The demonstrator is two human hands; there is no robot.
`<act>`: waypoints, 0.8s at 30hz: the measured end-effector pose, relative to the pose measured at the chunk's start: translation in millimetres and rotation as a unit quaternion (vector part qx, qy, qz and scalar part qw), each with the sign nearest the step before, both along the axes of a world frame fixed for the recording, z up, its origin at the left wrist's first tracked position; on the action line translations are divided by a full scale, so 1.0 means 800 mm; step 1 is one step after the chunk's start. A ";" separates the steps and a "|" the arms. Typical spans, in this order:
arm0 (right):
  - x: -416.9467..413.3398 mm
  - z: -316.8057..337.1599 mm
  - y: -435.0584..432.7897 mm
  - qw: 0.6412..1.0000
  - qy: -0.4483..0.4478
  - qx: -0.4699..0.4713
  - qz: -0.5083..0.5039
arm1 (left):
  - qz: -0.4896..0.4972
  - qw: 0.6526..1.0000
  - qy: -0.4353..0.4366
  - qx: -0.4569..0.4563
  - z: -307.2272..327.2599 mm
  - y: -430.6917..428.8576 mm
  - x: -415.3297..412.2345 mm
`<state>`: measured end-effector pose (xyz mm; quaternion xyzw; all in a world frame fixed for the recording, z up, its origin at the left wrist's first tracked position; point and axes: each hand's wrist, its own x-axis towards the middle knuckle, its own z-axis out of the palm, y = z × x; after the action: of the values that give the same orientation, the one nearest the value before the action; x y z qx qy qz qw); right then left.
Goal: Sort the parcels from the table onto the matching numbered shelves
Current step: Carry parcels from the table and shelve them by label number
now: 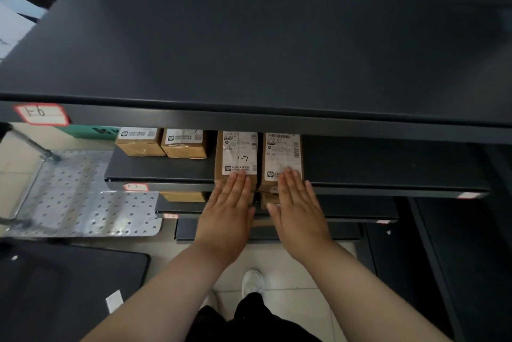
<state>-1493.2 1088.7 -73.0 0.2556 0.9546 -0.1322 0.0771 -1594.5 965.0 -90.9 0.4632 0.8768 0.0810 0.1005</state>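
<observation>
On the shelf tagged 1-7 (388,164), two long brown parcels are lying side by side, almost touching, each with "1-7" handwritten on its label: the left parcel (237,156) and the right parcel (281,156). Their near ends are sitting right at the shelf's front lip, seemingly a little over it. In my judgement that is where the risk is lying: an uneven shove could be skewing one parcel against the other, and a parcel left hanging over the lip could be tipping down onto the lower shelves. The left hand (227,219) is lying flat, fingers straight and together, fingertips pressing on the left parcel's near end; the right hand (299,217) is doing the same on the right parcel. Neither is gripping anything. Two smaller boxes (140,142) are standing further left on the same shelf. Above, shelf 1-6 (249,50) is jutting out, and a perforated metal trolley (83,203) is standing at the left.
</observation>
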 end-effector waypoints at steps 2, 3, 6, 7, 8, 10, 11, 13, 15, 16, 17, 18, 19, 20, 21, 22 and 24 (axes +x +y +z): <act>-0.010 -0.001 0.015 0.999 -0.038 0.010 0.003 | -0.007 0.999 0.007 -0.036 0.002 0.005 -0.010; -0.015 0.000 0.023 0.999 -0.049 0.002 0.004 | -0.014 0.999 0.007 -0.044 0.002 0.008 -0.015; -0.031 0.007 0.041 0.999 -0.044 -0.019 0.012 | -0.010 0.998 0.011 -0.059 0.004 0.018 -0.030; -0.036 0.008 0.046 0.999 -0.043 -0.021 0.016 | -0.004 0.998 0.014 -0.063 0.006 0.023 -0.035; -0.041 0.008 0.052 0.998 -0.047 -0.021 0.019 | 0.001 0.998 0.013 -0.068 0.007 0.027 -0.039; -0.051 0.007 0.062 0.997 -0.064 -0.021 0.026 | 0.004 0.996 0.007 -0.088 0.012 0.038 -0.049; -0.055 0.007 0.066 0.997 -0.071 -0.021 0.029 | 0.003 0.995 0.005 -0.104 0.013 0.043 -0.054; -0.062 0.007 0.072 0.996 -0.077 -0.019 0.033 | 0.001 0.991 -0.003 -0.132 0.015 0.052 -0.064; -0.067 0.007 0.077 0.997 -0.074 -0.018 0.033 | 0.004 0.989 -0.012 -0.147 0.016 0.059 -0.071; -0.069 0.006 0.079 0.997 -0.073 -0.019 0.032 | 0.006 0.989 -0.012 -0.149 0.016 0.062 -0.073; -0.070 0.006 0.081 0.997 -0.073 -0.019 0.032 | 0.009 0.989 -0.011 -0.148 0.016 0.064 -0.074; -0.071 0.004 0.082 0.997 -0.073 -0.020 0.033 | 0.011 0.989 -0.009 -0.146 0.017 0.065 -0.075; -0.072 0.003 0.083 0.997 -0.072 -0.020 0.033 | 0.012 0.990 -0.006 -0.143 0.016 0.067 -0.075; -0.073 0.002 0.083 0.997 -0.071 -0.020 0.033 | 0.014 0.990 -0.004 -0.140 0.016 0.068 -0.075; -0.073 0.002 0.084 0.997 -0.068 -0.019 0.033 | 0.016 0.991 -0.004 -0.136 0.016 0.068 -0.075; -0.072 0.002 0.085 0.997 -0.064 -0.017 0.032 | 0.018 0.991 -0.003 -0.132 0.016 0.068 -0.075; -0.066 0.003 0.083 0.998 -0.043 -0.009 0.034 | 0.016 0.993 0.003 -0.119 0.017 0.066 -0.074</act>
<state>-1545.8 1155.4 -70.6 0.2278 0.9572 -0.1269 0.1252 -1653.5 1017.9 -77.1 0.4337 0.8880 -0.0238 0.1509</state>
